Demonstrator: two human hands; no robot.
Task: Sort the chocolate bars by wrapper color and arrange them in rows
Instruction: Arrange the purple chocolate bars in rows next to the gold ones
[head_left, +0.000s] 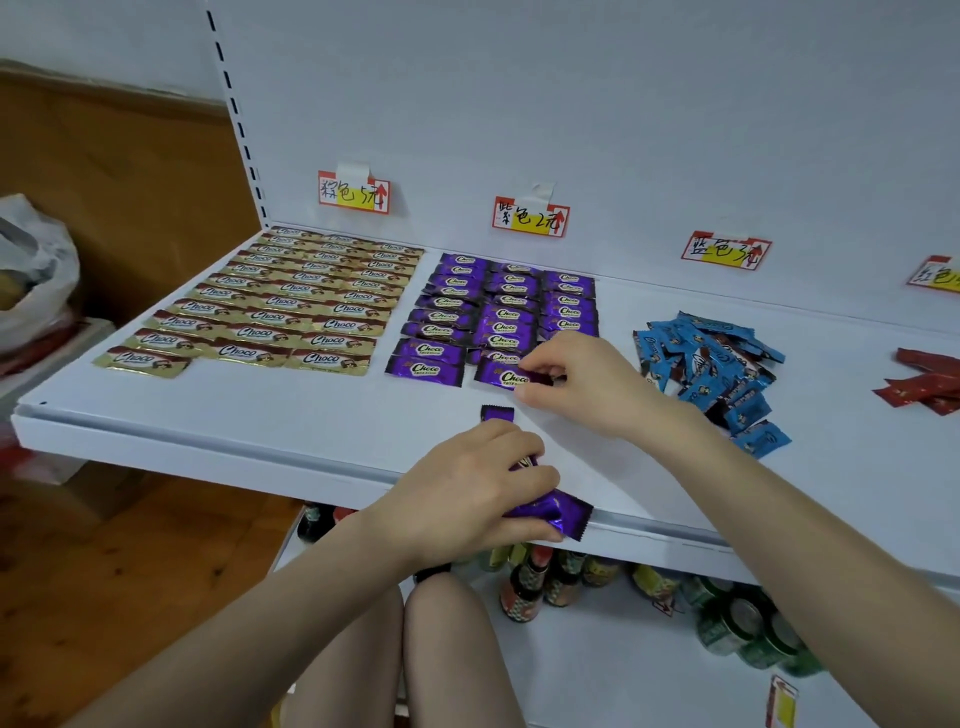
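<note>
On the white shelf (260, 415) lie gold-brown bars (291, 306) in three neat rows at the left. Purple bars (467, 306) lie in rows in the middle. My right hand (582, 379) pinches the right end of a purple bar (501, 375) at the front of the middle purple row. My left hand (467, 493) grips a small bunch of purple bars (550, 512) over the shelf's front edge. A loose heap of blue bars (711, 364) lies to the right, and several red bars (924, 384) lie at the far right.
Price labels (530, 215) are taped to the white back panel above each colour group. Bottles and cans (550, 582) stand on the lower shelf under my hands. A white plastic bag (31, 270) sits at the left beside a wooden wall.
</note>
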